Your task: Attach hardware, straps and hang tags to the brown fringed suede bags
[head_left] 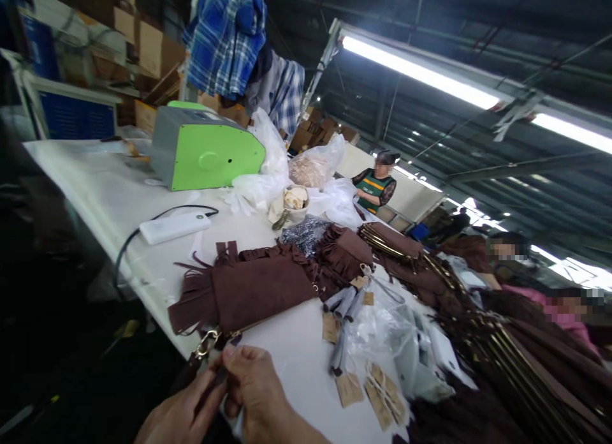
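A brown suede bag with fringe [265,284] lies on the white table before me, its zipped edge towards me. A gold clasp [206,343] joins a dark strap at its near corner. Just below that corner my hands meet. My left hand [184,402] is closed, with its fingers pressed together beside the strap. My right hand [255,383] is closed in a pinch, thumb against the fingers, right by the bag's zip end. Whatever sits between the fingertips looks small and greyish, and the fingers mostly hide it.
To the right are cardboard tags [349,390], clear plastic bags [382,329] and a pile of brown bags [507,355] with gold zips. A green and grey machine [210,150] stands at the back, near a white power bank [175,227] with a black cable. Other people work farther off.
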{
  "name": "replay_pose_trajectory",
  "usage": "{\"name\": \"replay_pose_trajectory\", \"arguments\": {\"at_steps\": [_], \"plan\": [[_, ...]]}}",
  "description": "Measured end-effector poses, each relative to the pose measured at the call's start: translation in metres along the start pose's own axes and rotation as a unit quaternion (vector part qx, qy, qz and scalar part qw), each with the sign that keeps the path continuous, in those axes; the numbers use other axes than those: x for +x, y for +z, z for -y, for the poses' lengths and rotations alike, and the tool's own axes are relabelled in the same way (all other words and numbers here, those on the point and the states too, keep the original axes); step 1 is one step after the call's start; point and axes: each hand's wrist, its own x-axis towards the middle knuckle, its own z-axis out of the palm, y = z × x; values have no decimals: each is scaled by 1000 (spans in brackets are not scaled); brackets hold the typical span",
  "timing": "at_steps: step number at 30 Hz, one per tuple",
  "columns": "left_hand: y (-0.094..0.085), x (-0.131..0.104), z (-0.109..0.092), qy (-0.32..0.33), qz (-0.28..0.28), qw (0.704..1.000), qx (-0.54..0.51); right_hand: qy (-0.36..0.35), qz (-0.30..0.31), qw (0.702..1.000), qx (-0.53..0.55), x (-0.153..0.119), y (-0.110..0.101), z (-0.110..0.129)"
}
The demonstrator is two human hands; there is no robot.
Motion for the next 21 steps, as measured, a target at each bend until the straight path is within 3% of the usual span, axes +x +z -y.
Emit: {"name": "replay_pose_trajectory", "arguments": {"at_steps": [2,5,9,11,14,18,19,21], "plan": [[-1,-3,5,37,-11,994,101,3,-13,1000,14,1,1,0],[-7,-13,-1,33,22,977,208,13,-1,999,32,-3,1,2],[-26,-23,-15,27,101,969,222,48,50,996,48,-10,-6,10],[-40,-23,-18,21,109,975,195,72,79,994,38,-12,-15,16],[-62,-20,-17,-15,21,988,154,61,69,995,-45,-11,-39,26],[-72,-13,-8,-67,-67,992,86,-108,-46,973,-198,-13,-73,42],[-70,-12,-7,-67,-76,992,71,-131,-62,970,-193,-16,-79,45],[-63,-12,-4,-58,-93,992,59,-113,-49,986,-113,-25,-85,50]]}}
